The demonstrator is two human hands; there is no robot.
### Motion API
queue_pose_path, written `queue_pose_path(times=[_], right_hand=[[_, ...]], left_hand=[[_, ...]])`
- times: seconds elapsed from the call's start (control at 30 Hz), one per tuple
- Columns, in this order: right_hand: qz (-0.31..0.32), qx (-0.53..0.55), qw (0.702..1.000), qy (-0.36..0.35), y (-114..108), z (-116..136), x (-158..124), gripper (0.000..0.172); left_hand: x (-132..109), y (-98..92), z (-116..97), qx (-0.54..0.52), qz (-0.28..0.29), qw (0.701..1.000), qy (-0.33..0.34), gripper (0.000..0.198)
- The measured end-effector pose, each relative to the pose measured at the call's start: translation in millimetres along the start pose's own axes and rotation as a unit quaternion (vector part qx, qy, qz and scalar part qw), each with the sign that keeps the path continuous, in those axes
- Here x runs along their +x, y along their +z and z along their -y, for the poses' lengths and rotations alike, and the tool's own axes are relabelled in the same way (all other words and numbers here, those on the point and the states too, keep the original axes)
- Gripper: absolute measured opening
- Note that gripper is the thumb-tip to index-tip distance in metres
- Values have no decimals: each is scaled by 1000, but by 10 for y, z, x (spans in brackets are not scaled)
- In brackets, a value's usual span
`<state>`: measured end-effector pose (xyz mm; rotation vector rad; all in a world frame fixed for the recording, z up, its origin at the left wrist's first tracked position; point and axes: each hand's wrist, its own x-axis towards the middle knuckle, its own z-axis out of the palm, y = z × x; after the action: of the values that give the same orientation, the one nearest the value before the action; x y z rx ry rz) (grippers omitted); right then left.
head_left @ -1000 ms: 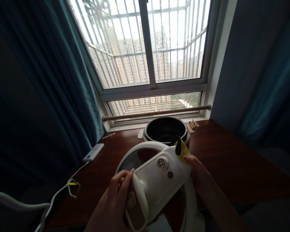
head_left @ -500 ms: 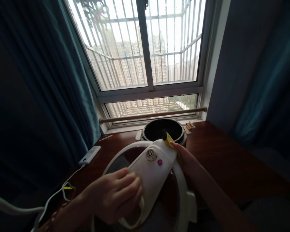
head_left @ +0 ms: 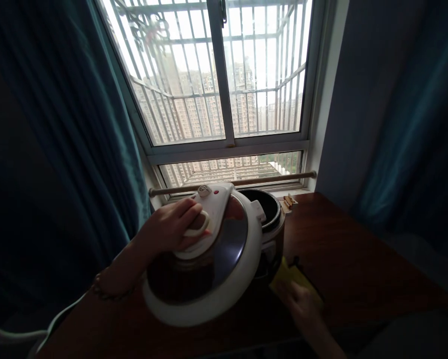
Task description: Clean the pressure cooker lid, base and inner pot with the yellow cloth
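My left hand (head_left: pixel 175 224) is closed around the loop handle of a large white-rimmed cooker lid (head_left: pixel 254 252), holding it tilted above the table. On the lid's white top are a round valve and a small red button. Partly hidden behind the lid stands the pressure cooker (head_left: pixel 280 229), uncovered, with its dark inner pot showing. Low on the right, my right hand (head_left: pixel 300 301) grips a yellow cloth (head_left: pixel 302 281) near the cooker's base. Something small and black pokes out at the cloth's upper edge; I cannot make out what it is.
The brown wooden table (head_left: pixel 343 249) runs along a barred window (head_left: pixel 227 144). A small brown item (head_left: pixel 289 202) lies behind the cooker by the sill. Blue curtains (head_left: pixel 107 149) hang at the sides, and a white cable (head_left: pixel 18 334) crosses the lower left.
My left hand has turned the lid and raised it towards the window. My right hand has left the lid's end with the yellow cloth, moving down and right beside the cooker.
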<state>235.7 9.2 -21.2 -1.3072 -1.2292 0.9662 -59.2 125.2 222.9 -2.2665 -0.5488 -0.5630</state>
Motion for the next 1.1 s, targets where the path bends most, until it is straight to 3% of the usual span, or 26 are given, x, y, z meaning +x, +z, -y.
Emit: queue_pose_path(times=[0.1,0.2,0.3,0.37,0.43,0.53,0.6,0.7,0.83,1.1], right_hand=[[99,-230,968,-20,319,-482,-38,47],[117,-263,957,-41,259,-458,17,54],[68,-166,979,-101,-104,118,324,32],[-19,-151,977,-149,-387,604,688,28],[-82,-154,961,-216,-623,1001,1131,26],[-85,-232,928,-279,-838,1299,1787,34],[-45,-269,921,-279,-908,1329,2124,38],[10,-282,918,-278,-975,1248,2409,35],[73,-284,915,-278,-1079,1101,2490,33],[152,-283,909,-266,-1149,952,2534,45]], left_hand=[[211,186,104,21,38,998,-39,38],[444,360,161,23,84,994,-68,39],[680,534,200,17,112,992,-64,43],[823,658,229,19,115,992,-45,46],[950,787,259,21,110,994,-12,48],[1112,977,288,19,94,994,43,47],[1204,1090,284,17,83,994,69,46],[1312,1225,235,14,68,994,81,46],[1393,1352,142,8,72,993,95,45],[1396,1533,86,-24,87,992,91,45]])
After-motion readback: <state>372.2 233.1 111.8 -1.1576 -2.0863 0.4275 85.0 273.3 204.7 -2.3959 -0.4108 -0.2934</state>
